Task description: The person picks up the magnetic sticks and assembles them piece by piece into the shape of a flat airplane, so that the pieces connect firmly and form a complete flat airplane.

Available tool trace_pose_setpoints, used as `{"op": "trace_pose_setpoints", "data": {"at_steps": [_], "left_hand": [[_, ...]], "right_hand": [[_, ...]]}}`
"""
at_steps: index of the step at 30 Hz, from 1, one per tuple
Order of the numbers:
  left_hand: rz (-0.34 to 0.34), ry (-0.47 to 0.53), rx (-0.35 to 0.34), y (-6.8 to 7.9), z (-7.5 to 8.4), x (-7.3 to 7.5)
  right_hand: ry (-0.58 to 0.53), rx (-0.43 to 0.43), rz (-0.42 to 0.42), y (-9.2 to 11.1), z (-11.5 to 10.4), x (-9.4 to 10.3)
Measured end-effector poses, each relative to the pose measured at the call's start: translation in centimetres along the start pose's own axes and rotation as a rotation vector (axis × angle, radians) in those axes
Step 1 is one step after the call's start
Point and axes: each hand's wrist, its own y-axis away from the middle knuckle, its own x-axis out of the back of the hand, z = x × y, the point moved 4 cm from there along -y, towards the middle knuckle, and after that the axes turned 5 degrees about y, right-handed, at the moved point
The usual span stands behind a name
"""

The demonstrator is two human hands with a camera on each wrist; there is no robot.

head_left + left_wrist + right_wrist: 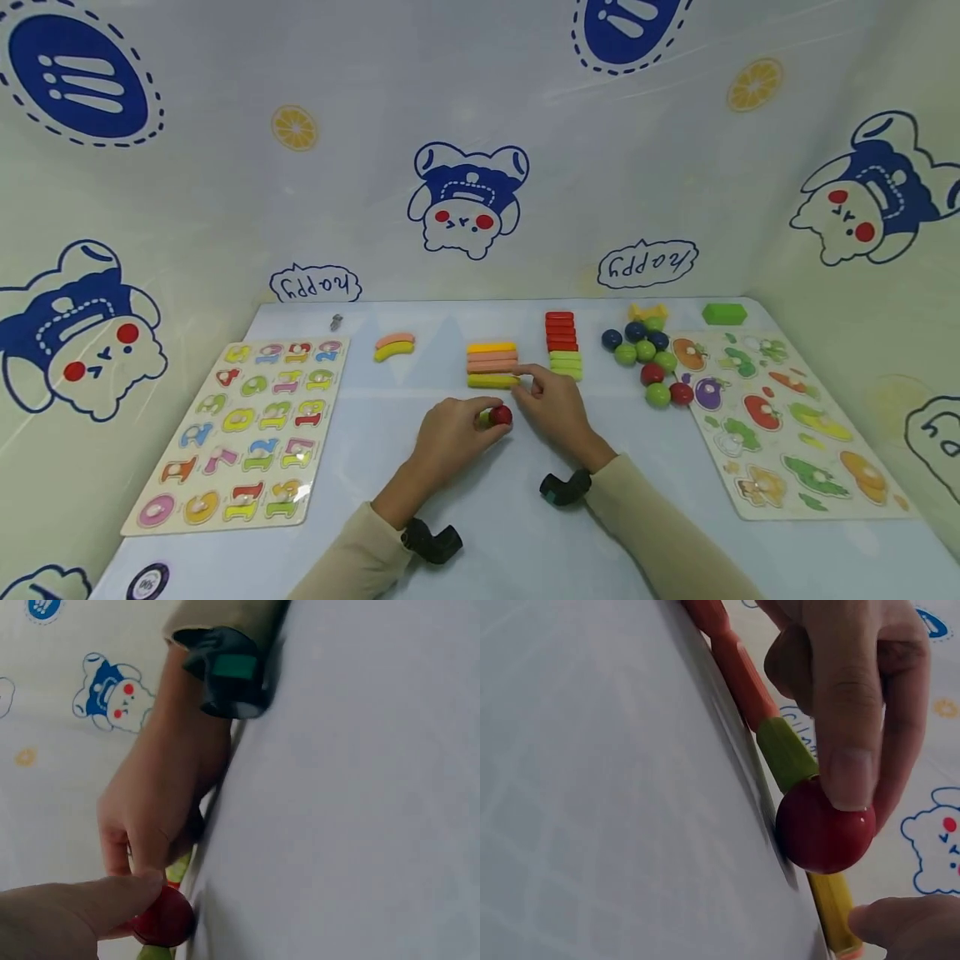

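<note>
My left hand [453,433] pinches a shiny dark red ball [825,825] between thumb and fingers, low over the white table. A short green stick [786,754] sits against the ball, partly hidden by the hand in the head view. In the right wrist view orange sticks [742,679] run on beyond the green one, end to end. My right hand [551,408] pinches the right end of a yellow stick [489,381] with thumb and finger. That stick lies at the front of a row, behind it peach sticks [491,361] and an orange-yellow stick [491,347].
Red sticks [560,332] and light green sticks [565,365] stand stacked further right, beside several blue, green and red balls [645,351]. A number board [240,433] lies left, a fruit-and-vegetable board [787,425] right. Two curved pieces [394,346] and a green block [723,314] lie further back.
</note>
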Motion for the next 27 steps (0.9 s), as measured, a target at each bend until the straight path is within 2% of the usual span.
{"op": "trace_pose_setpoints", "data": {"at_steps": [3, 8, 15, 21, 24, 27], "left_hand": [[0.02, -0.029, 0.007, 0.2, 0.0, -0.1], [0.006, -0.009, 0.024, 0.5, 0.0, 0.0], [-0.032, 0.024, 0.054, 0.6, 0.1, 0.3], [-0.053, 0.038, 0.08, 0.8, -0.1, 0.6], [-0.057, 0.055, 0.082, 0.8, -0.2, 0.6], [-0.056, 0.061, 0.087, 0.9, -0.3, 0.7]], "right_hand": [[-0.013, -0.006, 0.007, 0.1, 0.0, 0.2], [-0.005, -0.061, 0.027, 0.7, 1.0, 1.1], [0.066, -0.106, 0.143, 2.1, 2.9, 3.7], [0.101, -0.171, 0.208, 2.4, 4.1, 4.6], [0.133, -0.161, 0.215, 2.4, 4.1, 4.6], [0.16, -0.111, 0.188, 2.4, 3.9, 4.5]]}}
